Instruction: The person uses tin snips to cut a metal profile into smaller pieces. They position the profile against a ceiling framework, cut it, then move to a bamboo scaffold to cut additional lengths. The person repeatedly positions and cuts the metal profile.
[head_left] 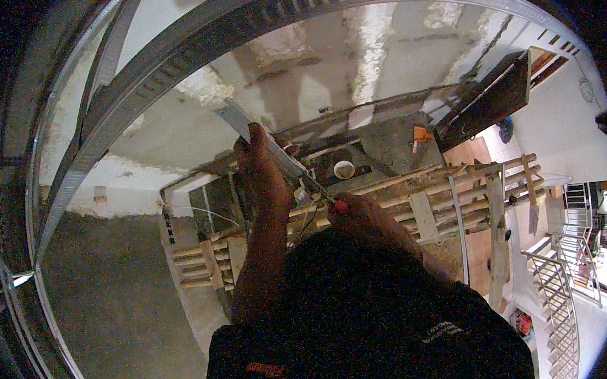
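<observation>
My left hand point(265, 170) is closed around a long pale metal profile point(283, 161), which slants from the upper left down toward my right hand. My right hand point(355, 216) grips a red-handled hand tool point(338, 205), which looks like snips or pliers. Its metal jaws reach to the lower end of the profile and seem to touch it. Whether they bite into the metal is too small to tell. The profile's far end points up at the patchy plastered surface.
Slotted metal framing point(233, 25) curves over the top and down the left side. Below my hands lies a platform of wooden poles point(432, 188). A white bucket point(344, 169) and an orange object point(422, 134) are farther off. A stair with metal railing point(552, 262) stands at the right.
</observation>
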The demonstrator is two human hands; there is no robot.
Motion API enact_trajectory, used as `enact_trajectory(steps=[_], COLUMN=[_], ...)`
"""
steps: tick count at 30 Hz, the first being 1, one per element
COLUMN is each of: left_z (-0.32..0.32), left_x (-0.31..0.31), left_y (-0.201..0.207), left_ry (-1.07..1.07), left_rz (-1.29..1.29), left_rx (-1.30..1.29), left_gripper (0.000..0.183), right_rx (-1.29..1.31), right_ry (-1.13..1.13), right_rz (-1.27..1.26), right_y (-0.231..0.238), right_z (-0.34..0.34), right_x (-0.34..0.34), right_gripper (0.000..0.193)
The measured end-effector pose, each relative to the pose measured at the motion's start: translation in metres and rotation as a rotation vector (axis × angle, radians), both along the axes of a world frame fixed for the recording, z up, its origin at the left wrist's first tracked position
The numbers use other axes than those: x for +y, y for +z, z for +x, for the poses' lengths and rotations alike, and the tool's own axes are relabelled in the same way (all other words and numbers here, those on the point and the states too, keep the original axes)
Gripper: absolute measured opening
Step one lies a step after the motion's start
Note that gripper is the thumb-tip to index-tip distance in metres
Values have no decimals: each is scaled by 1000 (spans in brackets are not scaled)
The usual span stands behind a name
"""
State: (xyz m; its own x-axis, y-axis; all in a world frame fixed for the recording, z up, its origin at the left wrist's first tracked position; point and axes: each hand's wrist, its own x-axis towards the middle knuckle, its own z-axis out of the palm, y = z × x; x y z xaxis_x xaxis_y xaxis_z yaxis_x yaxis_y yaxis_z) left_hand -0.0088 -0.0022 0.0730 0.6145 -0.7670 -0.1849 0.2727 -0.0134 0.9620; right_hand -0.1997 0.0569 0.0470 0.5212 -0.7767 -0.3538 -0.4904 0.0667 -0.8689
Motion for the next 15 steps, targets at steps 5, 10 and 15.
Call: enact_trajectory(steps=[5,10,15], left_z=[0,0,0], left_x=[-1,1,1], left_y=[-9,-13,-14], left_ry=[4,11,12], left_rz=[19,3,1], left_rx=[15,-19,4], left_gripper=[48,49,47], right_rx=[21,-47,61], right_ry=[-8,-51,-33], right_rz=[26,108,-76], right_y=[1,1,-8], right_z=[-1,-1,2], right_x=[1,2,5], right_gripper=[26,24,25])
